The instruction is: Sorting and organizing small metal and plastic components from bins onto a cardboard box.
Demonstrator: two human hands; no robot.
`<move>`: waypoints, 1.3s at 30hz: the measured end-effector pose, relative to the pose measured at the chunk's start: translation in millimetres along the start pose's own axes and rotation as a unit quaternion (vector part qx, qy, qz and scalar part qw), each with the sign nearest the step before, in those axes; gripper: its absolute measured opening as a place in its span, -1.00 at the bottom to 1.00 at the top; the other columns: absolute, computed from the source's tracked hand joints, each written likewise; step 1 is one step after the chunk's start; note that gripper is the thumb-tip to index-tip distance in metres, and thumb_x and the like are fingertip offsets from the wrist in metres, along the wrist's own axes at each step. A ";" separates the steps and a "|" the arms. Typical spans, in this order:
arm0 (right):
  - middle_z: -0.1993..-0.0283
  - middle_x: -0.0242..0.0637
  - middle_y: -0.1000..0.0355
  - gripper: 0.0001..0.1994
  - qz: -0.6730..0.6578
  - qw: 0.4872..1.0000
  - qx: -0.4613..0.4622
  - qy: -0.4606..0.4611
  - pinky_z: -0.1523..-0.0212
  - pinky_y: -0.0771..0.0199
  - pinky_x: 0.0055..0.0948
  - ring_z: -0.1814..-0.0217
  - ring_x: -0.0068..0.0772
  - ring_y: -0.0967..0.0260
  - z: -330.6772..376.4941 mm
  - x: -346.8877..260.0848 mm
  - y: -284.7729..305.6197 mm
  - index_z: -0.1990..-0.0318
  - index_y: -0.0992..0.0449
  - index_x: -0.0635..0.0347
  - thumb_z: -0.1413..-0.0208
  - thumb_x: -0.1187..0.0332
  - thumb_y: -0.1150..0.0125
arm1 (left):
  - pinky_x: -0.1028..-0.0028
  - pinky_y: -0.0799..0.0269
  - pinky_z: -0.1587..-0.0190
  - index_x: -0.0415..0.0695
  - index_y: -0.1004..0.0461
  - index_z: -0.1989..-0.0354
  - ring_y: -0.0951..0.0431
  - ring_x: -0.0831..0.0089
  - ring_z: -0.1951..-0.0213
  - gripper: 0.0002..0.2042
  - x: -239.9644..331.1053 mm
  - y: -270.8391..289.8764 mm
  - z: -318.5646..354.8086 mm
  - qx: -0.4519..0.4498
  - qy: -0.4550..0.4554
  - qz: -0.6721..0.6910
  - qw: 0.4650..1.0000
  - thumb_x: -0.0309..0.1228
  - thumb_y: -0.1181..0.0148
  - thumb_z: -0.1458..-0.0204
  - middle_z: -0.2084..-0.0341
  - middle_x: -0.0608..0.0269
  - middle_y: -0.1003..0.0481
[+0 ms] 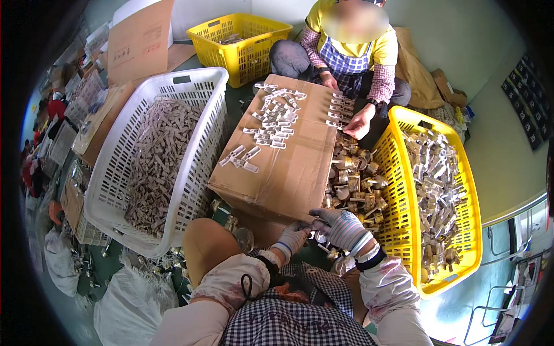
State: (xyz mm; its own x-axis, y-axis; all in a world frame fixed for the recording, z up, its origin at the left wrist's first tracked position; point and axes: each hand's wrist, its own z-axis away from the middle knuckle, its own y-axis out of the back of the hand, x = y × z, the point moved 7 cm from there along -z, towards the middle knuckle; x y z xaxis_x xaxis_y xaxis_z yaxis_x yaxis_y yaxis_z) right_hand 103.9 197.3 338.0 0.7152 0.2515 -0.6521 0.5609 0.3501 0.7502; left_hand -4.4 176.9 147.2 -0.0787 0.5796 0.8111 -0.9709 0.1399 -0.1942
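- My left hand (293, 236), in a grey knit glove, is curled shut just below the near edge of the cardboard box (288, 155), and its fingertips meet my right hand.
- Between both hands sits a small metal part (319, 235). It is mostly hidden, so I cannot tell its long axis or which way it points.
- My right hand (341, 226), gloved too, is closed over that part from above, fingers bent toward the left.
- What shows of the part is silvery and shiny, much like the brass-and-silver fittings (353, 181) heaped just beyond my right hand.
- To the left stands a white basket (115, 167) of grey pieces; on the box top lie small white pieces (276, 118); to the right, a yellow basket (398, 225) of silvery parts.
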 end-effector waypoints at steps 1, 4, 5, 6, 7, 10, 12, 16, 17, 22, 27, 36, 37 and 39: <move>0.24 0.02 -0.51 -0.68 0.001 1.000 -0.003 0.002 0.16 -0.49 -0.24 0.17 0.00 -0.50 -1.3 -0.8 -1.7 -0.01 -0.46 0.22 -0.19 0.23 -0.10 | 0.41 -0.40 0.43 -0.15 -0.50 0.11 -0.44 0.43 0.43 -0.77 -4.8 1.9 -4.5 0.006 -0.012 -0.003 1.000 -0.34 -0.18 -0.10 0.41 0.26 -0.49; 0.25 -0.02 -0.52 -0.72 -0.001 1.000 0.002 0.019 0.17 -0.49 -0.30 0.19 -0.08 -0.52 -10.2 -15.0 -7.6 0.06 -0.51 0.23 -0.19 0.24 -0.12 | 0.47 -0.38 0.44 -0.13 -0.48 0.09 -0.42 0.53 0.42 -0.81 -30.7 14.8 -28.6 0.001 -0.017 0.065 0.998 -0.44 -0.16 -0.13 0.36 0.36 -0.51; 0.26 -0.04 -0.53 -0.73 -0.028 0.999 0.017 0.021 0.17 -0.50 -0.32 0.19 -0.12 -0.52 -8.5 -10.3 -4.9 0.08 -0.51 0.24 -0.19 0.25 -0.13 | 0.47 -0.38 0.44 -0.13 -0.48 0.09 -0.42 0.53 0.42 -0.81 -20.8 3.1 -21.0 -0.011 -0.012 0.070 0.997 -0.44 -0.16 -0.13 0.36 0.36 -0.51; 0.26 -0.06 -0.53 -0.73 -0.054 0.998 0.031 0.024 0.18 -0.50 -0.34 0.20 -0.16 -0.53 -7.5 -7.8 -2.0 0.09 -0.52 0.24 -0.18 0.25 -0.15 | 0.46 -0.38 0.42 -0.12 -0.49 0.09 -0.42 0.51 0.42 -0.80 -11.4 -3.4 -12.9 -0.017 0.003 0.030 0.999 -0.38 -0.16 -0.13 0.38 0.37 -0.51; 0.26 -0.06 -0.53 -0.73 -0.048 0.998 0.023 0.025 0.18 -0.50 -0.34 0.20 -0.16 -0.53 -13.0 -13.3 -2.2 0.09 -0.52 0.24 -0.18 0.25 -0.15 | 0.45 -0.39 0.41 -0.12 -0.50 0.10 -0.43 0.50 0.43 -0.77 0.1 -0.4 -4.9 -0.009 0.013 -0.008 1.000 -0.32 -0.15 -0.13 0.40 0.38 -0.50; 0.27 -0.13 -0.54 -0.72 -0.042 0.997 0.047 0.054 0.19 -0.50 -0.36 0.21 -0.21 -0.54 -45.4 -39.1 -2.9 0.08 -0.53 0.19 -0.17 0.21 -0.18 | 0.47 -0.38 0.37 -0.09 -0.49 0.06 -0.45 0.54 0.39 -0.76 0.1 0.7 -9.8 -0.026 0.040 0.015 0.999 -0.32 -0.16 -0.12 0.37 0.38 -0.52; 0.25 -0.14 -0.55 -0.71 0.001 0.997 0.037 0.072 0.19 -0.50 -0.34 0.21 -0.19 -0.53 -78.4 -55.3 -8.8 0.08 -0.53 0.16 -0.16 0.17 -0.18 | 0.49 -0.38 0.36 -0.08 -0.49 0.05 -0.46 0.55 0.38 -0.75 1.6 2.8 -7.0 -0.031 0.073 0.041 0.996 -0.33 -0.15 -0.12 0.35 0.38 -0.53; 0.21 -0.16 -0.55 -0.64 0.128 0.986 0.049 0.094 0.20 -0.50 -0.23 0.20 -0.11 -0.52 -157.0 -79.6 -27.7 0.05 -0.52 0.05 -0.12 0.04 -0.18 | 0.51 -0.35 0.03 -0.19 -0.53 0.12 -0.49 0.51 0.15 -0.80 53.6 5.7 32.3 -0.016 -0.015 -0.034 0.999 -0.42 -0.13 -0.12 0.22 0.31 -0.57; 0.21 -0.16 -0.55 -0.64 0.133 0.985 0.043 0.105 0.20 -0.50 -0.23 0.20 -0.11 -0.52 -173.3 -88.0 -37.2 0.05 -0.52 0.05 -0.12 0.04 -0.18 | 0.47 -0.37 0.04 -0.19 -0.52 0.09 -0.50 0.48 0.17 -0.77 56.4 6.8 37.9 -0.024 0.010 -0.003 1.000 -0.42 -0.14 -0.10 0.20 0.27 -0.58; 0.08 -0.19 -0.50 -0.64 0.185 0.980 0.040 0.062 0.08 -0.44 -0.14 0.06 -0.09 -0.46 -226.4 -79.5 -79.6 -0.02 -0.46 -0.12 -0.10 0.04 -0.15 | 0.38 -0.40 0.10 -0.19 -0.53 0.14 -0.55 0.27 0.18 -0.76 -11.0 1.6 -16.5 -0.016 -0.122 -0.152 0.981 -0.36 -0.06 -0.10 0.27 0.11 -0.58; 0.20 -0.28 -0.45 -0.75 0.190 0.975 0.010 0.117 0.18 -0.45 -0.18 0.15 -0.10 -0.45 -216.6 -60.2 -84.1 0.05 -0.47 -0.13 -0.10 0.21 -0.16 | 0.28 -0.37 -0.02 -0.13 -0.51 0.11 -0.47 0.02 0.03 -0.73 -10.6 -5.9 -13.2 -0.057 -0.133 -0.113 0.983 -0.35 0.10 -0.17 0.15 0.02 -0.53; 0.06 -0.27 -0.42 -0.75 0.136 0.959 0.061 0.239 0.13 -0.46 -0.19 0.12 -0.10 -0.44 -274.1 -108.6 -76.9 0.03 -0.47 -0.09 -0.11 0.30 -0.13 | 0.25 -0.34 -0.05 -0.18 -0.47 0.02 -0.46 0.04 0.00 -0.68 11.5 5.2 -1.5 -0.051 -0.084 -0.131 0.987 -0.32 0.09 -0.16 0.03 -0.02 -0.49; 0.06 -0.26 -0.42 -0.74 0.135 0.969 0.043 0.204 0.11 -0.45 -0.19 0.11 -0.10 -0.44 -283.9 -110.7 -81.7 0.02 -0.47 -0.08 -0.11 0.30 -0.13 | 0.25 -0.34 -0.05 -0.18 -0.47 0.02 -0.46 0.04 0.00 -0.68 4.4 4.7 -4.8 -0.049 -0.082 -0.131 0.987 -0.32 0.09 -0.16 0.03 -0.02 -0.49; 0.03 -0.23 -0.43 -0.71 0.131 0.973 0.053 0.184 0.05 -0.45 -0.20 0.06 -0.10 -0.44 -289.2 -118.0 -84.0 0.00 -0.47 -0.07 -0.10 0.25 -0.14 | 0.23 -0.36 -0.05 -0.19 -0.45 -0.02 -0.47 0.08 0.00 -0.68 10.6 -14.2 -1.5 -0.043 -0.280 -0.494 0.822 -0.38 0.13 -0.17 0.02 0.01 -0.48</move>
State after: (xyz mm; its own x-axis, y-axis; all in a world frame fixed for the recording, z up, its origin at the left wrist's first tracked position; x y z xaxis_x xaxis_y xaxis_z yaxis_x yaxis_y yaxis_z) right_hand -148.3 399.2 320.3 0.6522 0.6327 -0.4175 0.4337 0.1404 0.8901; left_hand 8.9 182.3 157.6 0.6228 -0.3076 0.7193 -0.6065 0.3910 0.6923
